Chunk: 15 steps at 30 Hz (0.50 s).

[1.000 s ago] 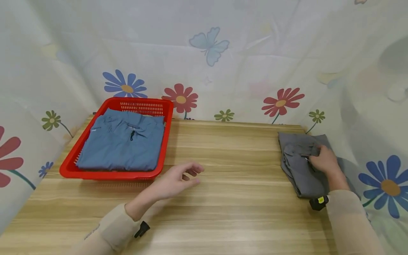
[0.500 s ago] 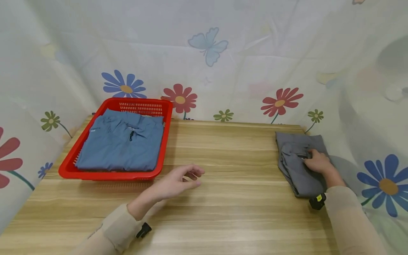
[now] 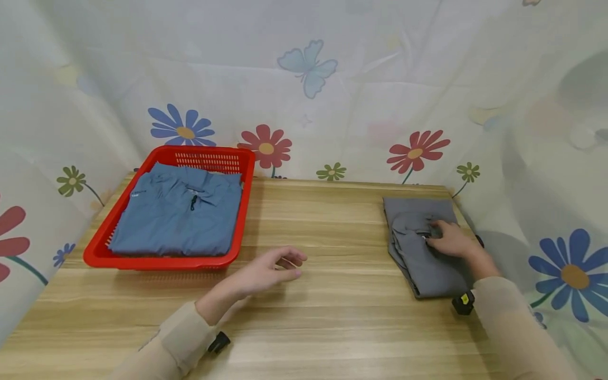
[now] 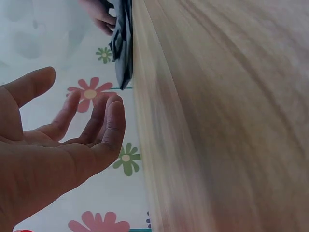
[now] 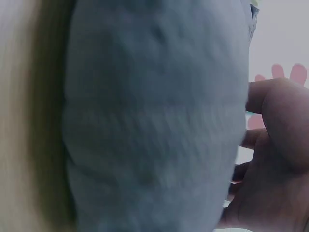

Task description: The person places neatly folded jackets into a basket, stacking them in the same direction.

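A folded grey garment [image 3: 442,274] with a small zip at its collar lies flat at the right of the wooden table. My right hand [image 3: 453,240] rests on it near the collar, thumb and index fingertips apart on the cloth. In the right wrist view the grey garment [image 5: 154,121] fills the middle, and the fingers [image 5: 253,140] reach against its upper face. My left hand [image 3: 266,272] hovers over the table's middle, fingers loosely bent and holding nothing; the left wrist view shows this left hand [image 4: 72,130] with its thumb apart from the fingers.
A red plastic basket [image 3: 244,211] stands at the left back, with a folded blue garment [image 3: 176,216] lying in it. A flowered white curtain [image 3: 361,105] hangs behind the wooden table [image 3: 332,316] and along both sides.
The grey garment has slid left across the table together with my right hand on it. My left hand has stayed nearly in place.
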Available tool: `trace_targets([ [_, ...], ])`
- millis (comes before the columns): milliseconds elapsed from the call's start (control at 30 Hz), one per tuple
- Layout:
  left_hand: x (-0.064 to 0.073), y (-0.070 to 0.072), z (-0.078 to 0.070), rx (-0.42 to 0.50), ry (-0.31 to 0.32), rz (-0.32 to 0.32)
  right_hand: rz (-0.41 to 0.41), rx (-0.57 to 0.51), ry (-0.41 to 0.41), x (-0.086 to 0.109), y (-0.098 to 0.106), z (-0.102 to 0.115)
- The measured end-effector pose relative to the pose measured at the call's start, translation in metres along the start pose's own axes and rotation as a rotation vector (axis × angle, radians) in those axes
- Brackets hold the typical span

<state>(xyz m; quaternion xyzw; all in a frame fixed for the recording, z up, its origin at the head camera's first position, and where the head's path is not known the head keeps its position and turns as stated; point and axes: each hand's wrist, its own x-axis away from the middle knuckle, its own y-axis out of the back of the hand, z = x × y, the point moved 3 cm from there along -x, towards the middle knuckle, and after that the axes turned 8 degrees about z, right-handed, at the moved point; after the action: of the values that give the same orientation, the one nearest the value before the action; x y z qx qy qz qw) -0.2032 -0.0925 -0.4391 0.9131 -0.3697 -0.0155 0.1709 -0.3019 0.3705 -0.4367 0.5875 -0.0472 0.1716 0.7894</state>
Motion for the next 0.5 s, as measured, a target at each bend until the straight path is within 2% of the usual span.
trace_targets([
  [133, -0.001, 0.0, 0.001, 0.016, 0.018, -0.005, 0.011, 0.002, 0.057, -0.002, -0.001, 0.02],
  [500, -0.004, 0.003, 0.008, 0.079, 0.084, -0.023, -0.014, 0.027, 0.099, -0.007, -0.014, 0.064],
])
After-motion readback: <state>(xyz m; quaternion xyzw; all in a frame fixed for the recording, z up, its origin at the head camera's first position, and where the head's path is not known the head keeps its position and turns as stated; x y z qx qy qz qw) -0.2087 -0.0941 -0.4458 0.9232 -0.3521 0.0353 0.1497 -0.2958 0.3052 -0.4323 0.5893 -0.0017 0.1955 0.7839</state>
